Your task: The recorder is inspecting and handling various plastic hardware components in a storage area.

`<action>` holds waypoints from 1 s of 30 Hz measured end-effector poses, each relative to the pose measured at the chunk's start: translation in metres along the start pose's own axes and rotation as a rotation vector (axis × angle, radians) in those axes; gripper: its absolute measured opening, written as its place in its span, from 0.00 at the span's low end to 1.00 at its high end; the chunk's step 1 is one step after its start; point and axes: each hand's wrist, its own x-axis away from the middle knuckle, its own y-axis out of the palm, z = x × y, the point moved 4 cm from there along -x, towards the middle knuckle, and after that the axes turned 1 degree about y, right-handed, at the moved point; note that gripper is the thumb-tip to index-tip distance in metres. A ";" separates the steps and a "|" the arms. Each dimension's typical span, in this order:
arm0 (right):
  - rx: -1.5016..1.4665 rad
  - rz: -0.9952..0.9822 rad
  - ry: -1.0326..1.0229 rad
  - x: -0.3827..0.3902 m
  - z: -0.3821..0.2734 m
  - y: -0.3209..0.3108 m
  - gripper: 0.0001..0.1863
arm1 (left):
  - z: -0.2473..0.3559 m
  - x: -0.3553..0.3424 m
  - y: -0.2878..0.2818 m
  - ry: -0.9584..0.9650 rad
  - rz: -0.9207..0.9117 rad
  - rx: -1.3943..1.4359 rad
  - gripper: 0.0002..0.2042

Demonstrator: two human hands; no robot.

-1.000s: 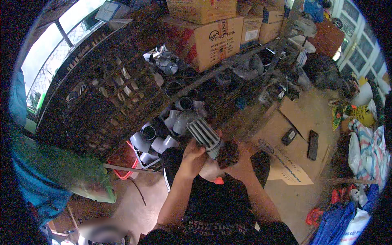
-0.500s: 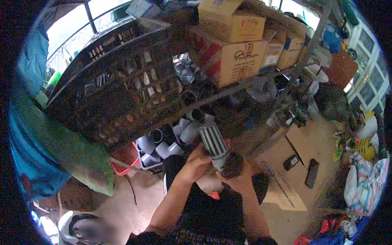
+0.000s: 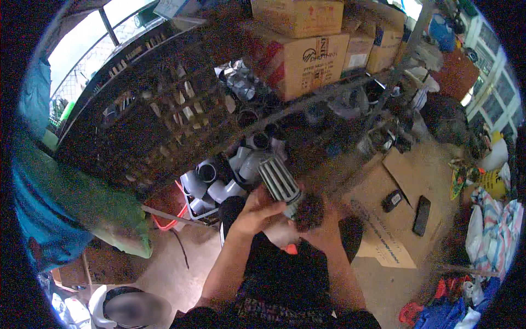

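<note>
i'm gripping the grey slotted strainer (image 3: 279, 181) in my left hand (image 3: 255, 214), right of the crate's (image 3: 195, 218) near corner; my right hand (image 3: 324, 228) (closure too blurred to tell) is meeting a dark lump (image 3: 309, 210), and lopsided pressure could be slipping everything loose.

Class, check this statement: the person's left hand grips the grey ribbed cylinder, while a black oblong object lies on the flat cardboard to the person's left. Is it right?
Not quite: the flat cardboard with the black oblong object lies to the person's right, as the head view shows. The left hand does grip the grey ribbed cylinder.
</note>
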 end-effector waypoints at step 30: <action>-0.069 -0.015 -0.027 0.002 0.022 0.000 0.40 | -0.012 0.011 -0.001 -0.001 -0.055 0.271 0.37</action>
